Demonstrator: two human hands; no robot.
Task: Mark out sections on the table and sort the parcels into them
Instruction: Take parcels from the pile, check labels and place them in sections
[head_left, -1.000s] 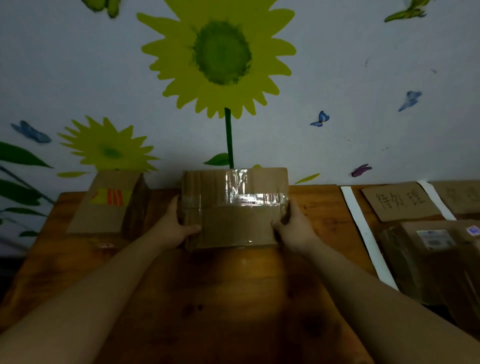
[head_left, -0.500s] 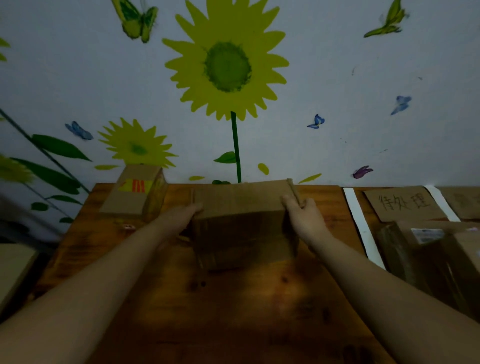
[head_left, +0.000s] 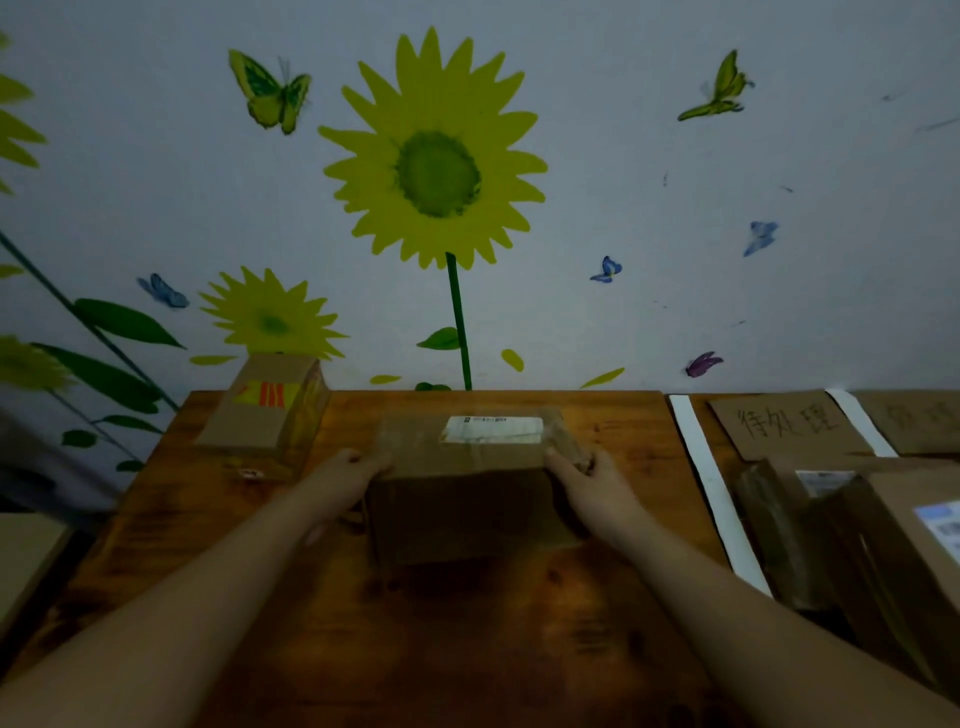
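- The left hand (head_left: 345, 480) is pressing against the left end of a cardboard parcel (head_left: 462, 514). Its fingers (head_left: 376, 460) are lying close together, with the tips reaching the parcel's top left corner. Whether they are curling round the far side cannot be told.
- The right hand (head_left: 595, 491) is gripping the parcel's right end, its fingers wrapping over the upper right edge and its thumb lying along the near side.
- Both forearms are stretching in from the near edge of the view, so the parcel is sitting squeezed between the two hands.
- The parcel is a plain brown box, wider than it is tall, standing on the wooden table (head_left: 467, 654) near the middle and towards the wall. Its front face is lying in shadow.
- A white label (head_left: 491, 428) is showing on the parcel's top face, near the far edge. Its print is too small to read.
- A small box (head_left: 260, 410) with a yellow and orange sticker is resting at the table's far left corner, well apart from the held parcel.
- A white strip (head_left: 711, 488) is running front to back on the right, and beyond it a handwritten cardboard sign (head_left: 784, 423) is lying flat.
- More parcels (head_left: 883, 551) are lying packed together beyond the strip, in front of the sign.
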